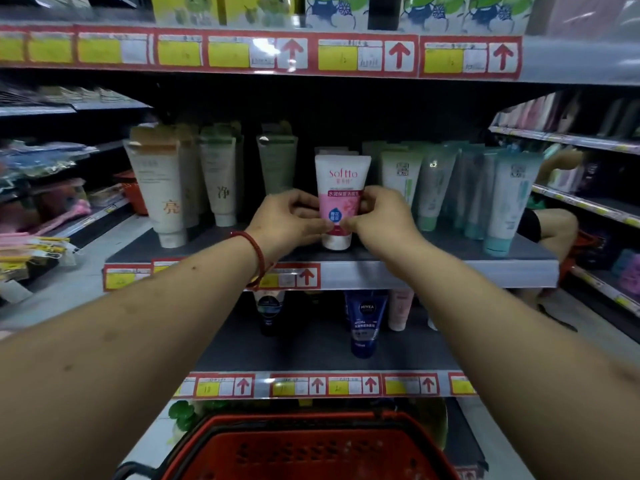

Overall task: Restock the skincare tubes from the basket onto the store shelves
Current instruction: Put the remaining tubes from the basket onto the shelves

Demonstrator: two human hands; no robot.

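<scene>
Head camera view, looking forward and down past two bare forearms reaching into a store shelf unit.

Both hands meet at the middle shelf [433, 268]. They hold one pink-and-white tube [341, 178] marked "Softto". It stands upright on its cap, near the front edge, with its label facing out. The left hand [287, 223], with a red cord bracelet [254, 251] on its wrist, pinches the tube's left side. The right hand [377, 220] pinches its right side. The fingers [370, 195] of both hands are curled narrowly around the lower half of the tube. This two-sided hold likely steadies it and squares it to the front, since a tube on its cap tips easily.

The tube sits in a gap in the row. Cream tubes [162, 188] stand to its left and pale green tubes [509, 202] to its right, all cap-down. A similar tube seems to stand just behind it, so this appears to be its proper slot.

On the shelf below, a dark blue Nivea tube [365, 323] stands among a few others. Yellow price tags with red arrows line each shelf edge.

At the bottom edge sits a red basket [311, 448]. No tubes show in the part that is visible.
</scene>
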